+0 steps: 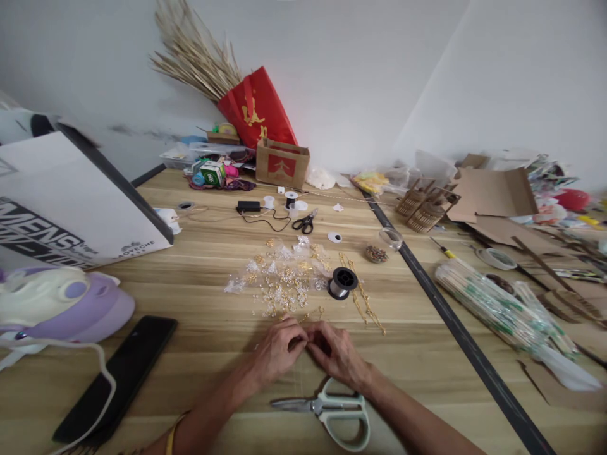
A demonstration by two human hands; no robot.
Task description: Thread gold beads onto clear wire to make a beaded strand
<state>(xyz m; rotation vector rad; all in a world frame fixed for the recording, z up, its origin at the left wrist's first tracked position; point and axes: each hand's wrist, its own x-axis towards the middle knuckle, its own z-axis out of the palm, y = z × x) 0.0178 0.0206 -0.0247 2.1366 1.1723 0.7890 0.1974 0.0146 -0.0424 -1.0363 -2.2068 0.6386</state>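
Observation:
My left hand (281, 347) and my right hand (334, 351) meet over the table, fingertips pinched together and touching. Whatever they hold is too small to make out. A faint thin strand seems to hang below them. Just beyond the fingers lies a short gold beaded piece (317, 312), and past it a spread of clear and gold beads (284, 287) with small plastic bags. A black spool of wire (342, 282) stands to their right, beside a gold beaded chain (363, 294). Pale-green-handled scissors (327, 407) lie close below my hands, blades pointing left.
On the left are a black phone (121, 373), a purple-and-white device (71, 303) with a cable and a large white box (80, 202). Small black scissors (306, 221) and a bead dish (376, 254) lie farther back. A dark strip (446, 303) crosses the right side, near plastic-wrapped sticks (502, 309).

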